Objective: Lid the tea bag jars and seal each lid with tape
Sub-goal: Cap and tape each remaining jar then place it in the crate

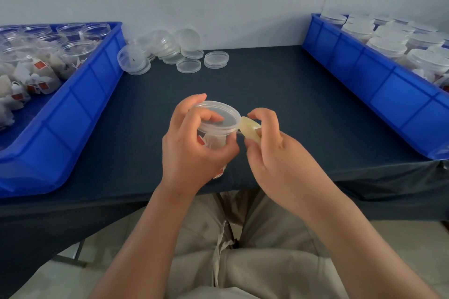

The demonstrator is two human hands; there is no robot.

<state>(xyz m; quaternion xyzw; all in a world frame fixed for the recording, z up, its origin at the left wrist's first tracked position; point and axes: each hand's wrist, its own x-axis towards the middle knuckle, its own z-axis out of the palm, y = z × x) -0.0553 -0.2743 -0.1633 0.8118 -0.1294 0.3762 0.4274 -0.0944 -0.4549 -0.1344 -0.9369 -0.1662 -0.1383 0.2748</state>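
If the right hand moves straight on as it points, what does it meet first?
Likely the lid of the jar in the left hand; the right hand's tape roll nearly touches its rim.

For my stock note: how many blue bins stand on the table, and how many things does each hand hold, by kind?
Blue bins: 2
Lidded tea bag jar, in left hand: 1
Tape roll, in right hand: 1
Total: 4

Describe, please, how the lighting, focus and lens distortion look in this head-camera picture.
Head view: soft, even light, faint shadows on the table; the wide-angle lens bows the left bin and right bin; the left bin's near corner smears at the frame edge; the jar in the left hand and tape roll in the right hand look fairly sharp.
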